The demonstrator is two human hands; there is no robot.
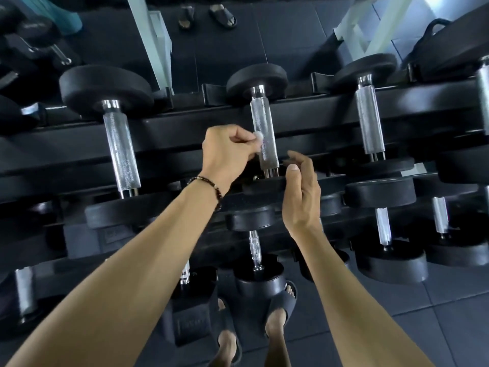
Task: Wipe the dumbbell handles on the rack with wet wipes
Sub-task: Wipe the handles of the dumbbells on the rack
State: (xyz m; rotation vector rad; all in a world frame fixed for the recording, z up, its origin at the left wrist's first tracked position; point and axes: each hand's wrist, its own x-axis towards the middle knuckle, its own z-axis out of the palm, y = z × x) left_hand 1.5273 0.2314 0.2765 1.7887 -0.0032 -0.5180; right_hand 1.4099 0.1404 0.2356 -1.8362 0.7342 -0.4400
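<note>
Light is dim and cool overall, the black rack [185, 133] and floor [436, 313] swallowing detail. Brightness enters from beyond the fingers [246, 136], at the top of the frame, where a pale patch [434, 4] blows out. The knurled handle [264, 133] touching the fingers glints sharply. Wide-angle distortion bends the rails toward the edges, and the corners look soft and slightly smeared.

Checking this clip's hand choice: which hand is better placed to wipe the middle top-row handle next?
Left. The left hand already pinches the wipe right against that handle. The right hand holds no wipe; it sits lower, by the near weight.
</note>
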